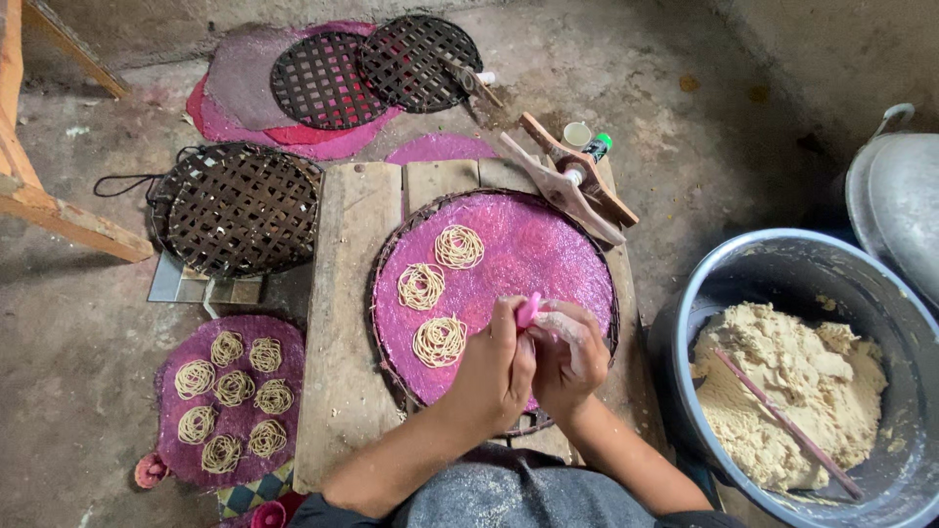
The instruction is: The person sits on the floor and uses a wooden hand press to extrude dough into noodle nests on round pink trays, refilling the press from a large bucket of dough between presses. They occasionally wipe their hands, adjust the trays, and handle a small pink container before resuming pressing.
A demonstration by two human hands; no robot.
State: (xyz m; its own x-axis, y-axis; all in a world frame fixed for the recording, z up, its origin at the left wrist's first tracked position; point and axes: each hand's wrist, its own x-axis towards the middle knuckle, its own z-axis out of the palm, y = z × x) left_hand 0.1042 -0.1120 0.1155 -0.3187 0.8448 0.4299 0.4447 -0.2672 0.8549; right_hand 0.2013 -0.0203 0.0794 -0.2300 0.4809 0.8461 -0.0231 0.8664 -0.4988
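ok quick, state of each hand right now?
Left hand: closed on a small pink tool, above the round pink tray.
Right hand: closed, pressed against the left at the same tool; its own grip cannot be told.

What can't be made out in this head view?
- Pink tool: only a tip shows; both hands cover the rest, so each grip is unclear.
- Tray surface under the left hand and right hand: hidden by them.
- Dough basin: right and bottom rim cut off by the frame.
- Metal pot: cut by the right edge.
- Small bottle behind the wooden press: partly hidden, too small to tell.
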